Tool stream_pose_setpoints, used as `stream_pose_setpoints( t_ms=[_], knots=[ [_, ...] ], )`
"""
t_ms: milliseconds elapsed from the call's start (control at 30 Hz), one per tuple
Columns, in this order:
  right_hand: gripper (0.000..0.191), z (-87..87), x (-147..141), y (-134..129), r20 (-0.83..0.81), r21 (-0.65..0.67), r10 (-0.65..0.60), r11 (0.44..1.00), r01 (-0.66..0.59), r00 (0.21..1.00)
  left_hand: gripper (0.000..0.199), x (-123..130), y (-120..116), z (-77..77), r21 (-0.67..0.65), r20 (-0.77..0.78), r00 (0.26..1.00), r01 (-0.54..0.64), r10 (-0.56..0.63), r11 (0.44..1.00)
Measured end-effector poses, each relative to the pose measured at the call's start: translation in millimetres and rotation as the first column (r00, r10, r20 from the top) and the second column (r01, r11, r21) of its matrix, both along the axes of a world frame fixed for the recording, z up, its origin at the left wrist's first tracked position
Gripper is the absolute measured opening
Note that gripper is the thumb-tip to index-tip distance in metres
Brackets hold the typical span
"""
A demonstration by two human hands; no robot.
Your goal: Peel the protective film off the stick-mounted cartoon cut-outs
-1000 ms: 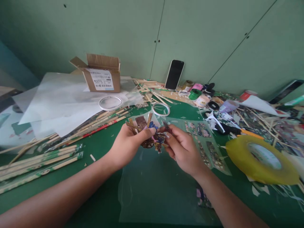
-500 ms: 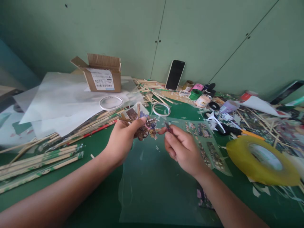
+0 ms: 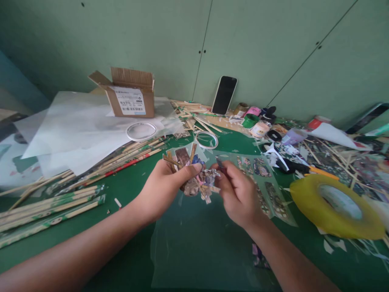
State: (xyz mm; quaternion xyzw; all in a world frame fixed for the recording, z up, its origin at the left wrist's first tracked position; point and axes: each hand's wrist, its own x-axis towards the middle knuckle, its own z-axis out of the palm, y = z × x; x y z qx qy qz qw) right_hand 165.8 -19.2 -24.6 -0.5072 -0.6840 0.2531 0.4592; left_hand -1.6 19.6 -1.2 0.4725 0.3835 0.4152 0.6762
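Glossy printed cut-outs (image 3: 199,182), light, thin and easily creased, sit bunched above the green surface (image 3: 130,186), the left hand (image 3: 165,186) in a closed grip on them; the right hand (image 3: 238,192) pinches 1 small piece by its edge, the safest hold.

Half a second back our hands were apart; now our right hand (image 3: 238,194) has closed in on the left hand (image 3: 164,187), its fingertips touching the bundle of cutouts (image 3: 199,182), which has dropped slightly lower and nearer us.
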Motion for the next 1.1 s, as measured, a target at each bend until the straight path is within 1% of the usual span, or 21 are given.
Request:
stream_pose_setpoints(
  t_ms=[67, 167, 267, 367, 500, 600, 733, 833, 900, 1000, 1100],
  knots=[
    [0.012, 1.8, -1.6, -2.8, 0.107, 0.061, 0.016, 0.998, -0.023, 0.994, 0.023, 1.1, -4.5, 2.4, -0.003, 0.019, 1.0, 0.021, -0.021, 1.0],
    [0.014, 3.7, -4.1, -6.1, 0.18, 0.127, 0.042, 0.99, -0.065, 0.983, 0.028, 2.3, -9.4, 4.9, -0.016, 0.028, 0.999, 0.041, -0.041, 0.999],
    [0.014, 3.9, -4.9, -8.0, 0.211, 0.163, 0.051, 0.983, -0.087, 0.976, 0.031, 2.2, -11.3, 5.7, -0.01, -0.003, 0.998, 0.064, -0.064, 0.998],
    [0.015, 3.8, -4.5, -9.0, 0.251, 0.17, 0.044, 0.981, -0.089, 0.967, 0.032, 1.8, -11.5, 5.7, 0.003, -0.018, 0.997, 0.073, -0.073, 0.997],
    [0.014, 4.8, -4.8, -9.3, 0.282, 0.166, 0.036, 0.982, -0.086, 0.959, 0.031, 2.6, -11.6, 7.0, -0.002, 0.002, 0.996, 0.088, -0.088, 0.996],
    [0.014, 6.2, -5.9, -9.1, 0.302, 0.197, 0.023, 0.977, -0.086, 0.953, 0.029, 3.2, -11.9, 8.4, -0.003, 0.033, 0.995, 0.098, -0.097, 0.995],
    [0.017, 7.4, -8.4, -7.8, 0.371, 0.308, -0.036, 0.947, -0.087, 0.928, 0.028, 2.7, -12.1, 9.0, -0.02, 0.084, 0.988, 0.131, -0.129, 0.991],
    [0.019, 7.2, -11.2, -6.8, 0.406, 0.422, -0.129, 0.904, -0.061, 0.905, 0.024, 2.3, -12.1, 9.1, -0.091, 0.128, 0.983, 0.141, -0.129, 0.986],
    [0.018, 6.9, -13.1, -6.4, 0.429, 0.475, -0.199, 0.879, -0.032, 0.881, 0.019, 2.5, -12.0, 9.9, -0.155, 0.186, 0.976, 0.14, -0.111, 0.978],
    [0.018, 7.2, -15.0, -6.2, 0.456, 0.51, -0.25, 0.86, -0.02, 0.854, 0.016, 3.4, -11.8, 11.8, -0.216, 0.258, 0.96, 0.166, -0.108, 0.962],
    [0.017, 7.5, -15.4, -6.2, 0.468, 0.519, -0.268, 0.854, -0.016, 0.842, 0.015, 4.3, -11.7, 12.8, -0.231, 0.273, 0.954, 0.19, -0.124, 0.954]
  ],
)
